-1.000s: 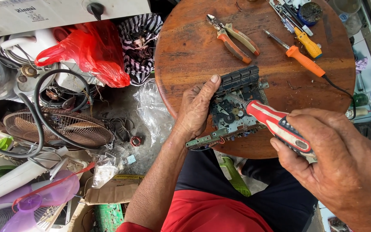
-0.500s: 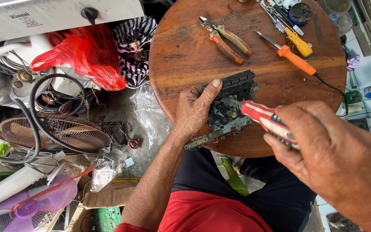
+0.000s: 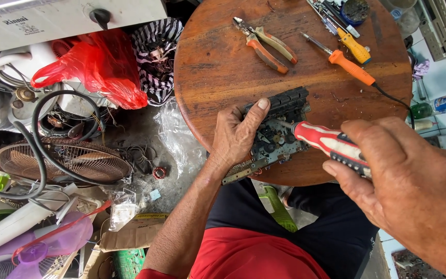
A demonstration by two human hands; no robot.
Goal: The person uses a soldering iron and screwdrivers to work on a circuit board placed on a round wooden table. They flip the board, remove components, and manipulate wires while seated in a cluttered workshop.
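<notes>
Black plastic and bare metal make up the mechanism block (image 3: 277, 129) that is being worked on at the near edge of the round wooden table (image 3: 218, 67). Its casing is already off — gears and small metal parts are exposed on the upper face — so the opening-up appears done, while the inner parts are judged to be only partly dealt with; no loosened screws or removed pieces can be made out beside it.

The block is pinned down by the left hand (image 3: 236, 137), whose fingers are curled over its left side, thumb laid along the top edge and pressed onto the black housing. A red-and-white handled screwdriver (image 3: 326, 142) is gripped by the right hand (image 3: 403, 191), the fingers being wrapped closed around the rear of the handle, wrist raised toward the camera. The shaft is angled down and to the left, and its tip is set among the gears just right of the left fingers — whether it sits in a screw head cannot be told.

Beyond both hands, well apart from the fingers, orange-handled pliers (image 3: 265, 44) and an orange-handled tool with a cord (image 3: 351, 67) are left lying untouched on the table.
</notes>
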